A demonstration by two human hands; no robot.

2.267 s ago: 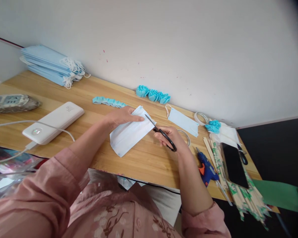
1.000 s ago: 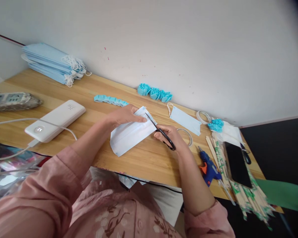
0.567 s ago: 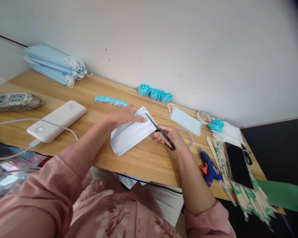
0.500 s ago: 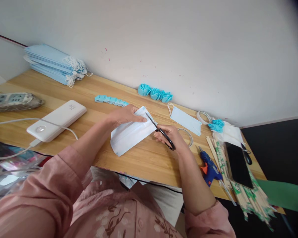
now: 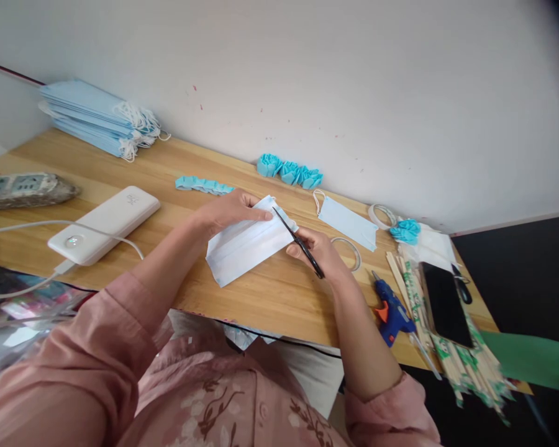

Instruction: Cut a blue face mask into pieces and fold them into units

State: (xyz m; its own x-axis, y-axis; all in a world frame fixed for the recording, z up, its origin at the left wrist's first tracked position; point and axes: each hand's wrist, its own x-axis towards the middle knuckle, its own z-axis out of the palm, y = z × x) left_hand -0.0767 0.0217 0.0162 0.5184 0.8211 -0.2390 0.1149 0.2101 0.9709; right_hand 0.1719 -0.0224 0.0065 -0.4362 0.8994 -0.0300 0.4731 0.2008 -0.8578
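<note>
A pale blue face mask [image 5: 242, 245] lies white side up near the front of the wooden table [image 5: 270, 298]. My left hand [image 5: 226, 211] pinches its far edge and holds it down. My right hand [image 5: 319, 251] grips black scissors [image 5: 299, 242] by the handles. The blades are closed at the mask's right end, close to my left fingertips.
A stack of blue masks [image 5: 97, 118] sits at the back left, a white power bank [image 5: 105, 223] with cable and a power strip [image 5: 23, 189] at left. Pleated blue pieces [image 5: 289, 174], another mask [image 5: 347, 223], tape rolls [image 5: 347, 248], a blue glue gun [image 5: 391, 310], wooden sticks [image 5: 447, 354] and a phone [image 5: 442, 304] lie to the right.
The scissor blades have closed on the mask's right end and my right hand has tilted slightly. My left hand has stayed on the mask. The view shifted a little.
</note>
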